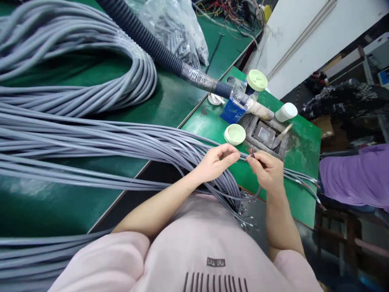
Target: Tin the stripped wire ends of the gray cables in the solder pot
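My right hand is closed around the end of a grey cable, and its thin coloured wires fan out above the thumb and fingertips. That cable loops down below the hand. Just left of the wires, my left hand is closed, thumb and fingertips brought together; anything between them is too small to make out. Beneath both hands runs a thick bundle of grey cables. Some stripped cable ends lie to the right of my right hand, and others hang below the table edge.
Beyond my hands sits a soldering pot with a scraper across it. Around it stand an open pale tub, a white jar, a blue box and a ribbed hose. A person's purple sleeve is at right.
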`<control>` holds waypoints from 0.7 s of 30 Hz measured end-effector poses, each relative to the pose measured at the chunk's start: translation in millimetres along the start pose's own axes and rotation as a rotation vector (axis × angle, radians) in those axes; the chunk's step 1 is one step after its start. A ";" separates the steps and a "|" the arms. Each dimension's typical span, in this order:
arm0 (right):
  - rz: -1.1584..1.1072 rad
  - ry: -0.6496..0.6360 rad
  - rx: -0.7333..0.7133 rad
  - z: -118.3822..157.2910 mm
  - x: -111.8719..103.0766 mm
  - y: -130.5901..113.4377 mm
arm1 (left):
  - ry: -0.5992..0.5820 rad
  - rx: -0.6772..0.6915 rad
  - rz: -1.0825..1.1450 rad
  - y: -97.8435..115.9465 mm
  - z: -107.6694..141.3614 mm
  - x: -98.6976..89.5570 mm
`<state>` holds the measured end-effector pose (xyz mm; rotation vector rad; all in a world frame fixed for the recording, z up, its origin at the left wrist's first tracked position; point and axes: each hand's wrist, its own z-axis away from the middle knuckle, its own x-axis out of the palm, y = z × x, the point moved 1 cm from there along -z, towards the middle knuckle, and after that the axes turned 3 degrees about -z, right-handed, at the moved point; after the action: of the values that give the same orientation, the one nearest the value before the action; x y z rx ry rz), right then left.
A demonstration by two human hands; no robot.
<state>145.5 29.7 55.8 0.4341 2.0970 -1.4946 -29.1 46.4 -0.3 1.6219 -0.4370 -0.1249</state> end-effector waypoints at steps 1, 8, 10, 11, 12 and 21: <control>0.006 -0.021 0.001 0.3 0.9 -1.0 | -0.018 0.047 -0.074 1.1 0.3 0.9; 0.030 -0.027 0.005 2.5 -9.0 -2.9 | 0.227 0.260 -0.206 7.6 6.7 -14.7; 0.041 0.038 0.038 -2.7 -16.3 1.1 | 0.339 0.227 -0.076 6.8 14.2 -25.5; 0.062 0.053 0.054 -7.7 -19.4 4.1 | 0.330 0.207 0.002 5.6 19.4 -29.9; 0.094 0.046 0.065 -14.5 -21.6 7.9 | 0.255 0.171 0.093 3.5 25.7 -33.1; 0.453 -0.202 0.079 -98.0 -17.9 50.5 | -0.565 -0.745 0.027 -84.8 134.7 -47.7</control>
<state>164.8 139.7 52.0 0.7031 1.6498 -1.2928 -101.0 -59.5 -106.2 0.8245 -0.7373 -0.6559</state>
